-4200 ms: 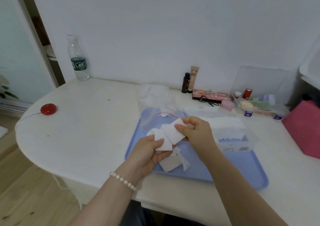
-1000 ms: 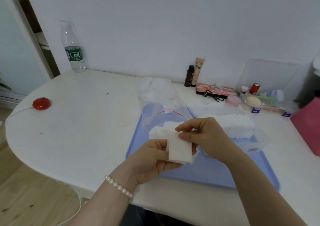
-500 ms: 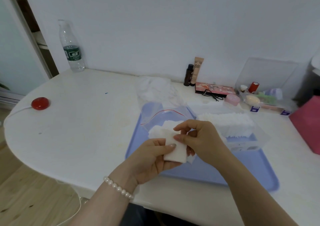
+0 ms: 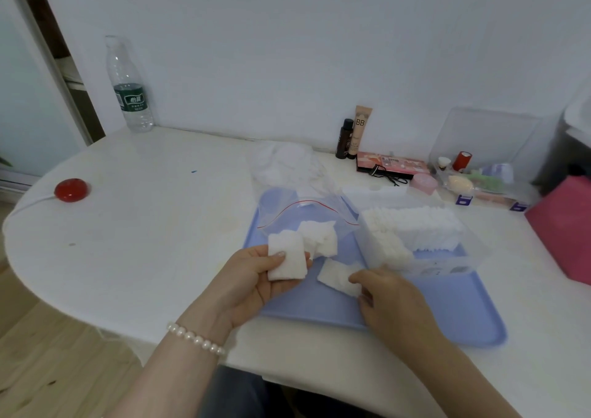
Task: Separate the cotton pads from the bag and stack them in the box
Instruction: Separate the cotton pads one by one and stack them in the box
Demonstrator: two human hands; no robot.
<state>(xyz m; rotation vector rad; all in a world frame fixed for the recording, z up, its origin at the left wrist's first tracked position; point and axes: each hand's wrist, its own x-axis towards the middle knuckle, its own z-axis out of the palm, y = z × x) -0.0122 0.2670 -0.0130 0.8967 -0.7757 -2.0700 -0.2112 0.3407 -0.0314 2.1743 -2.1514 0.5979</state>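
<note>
Tray, pale blue plastic, carries everything: clear plastic box mostly stacked; clear zip bag nearly empty. Left hand grips small stack of white cotton pads; right hand pinches loose pad. Few pads left, I'd judge.

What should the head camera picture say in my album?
Left hand holds cotton pads; right hand picks another.

Probably a home dressing table: BB cream tube, makeup palette.
</note>
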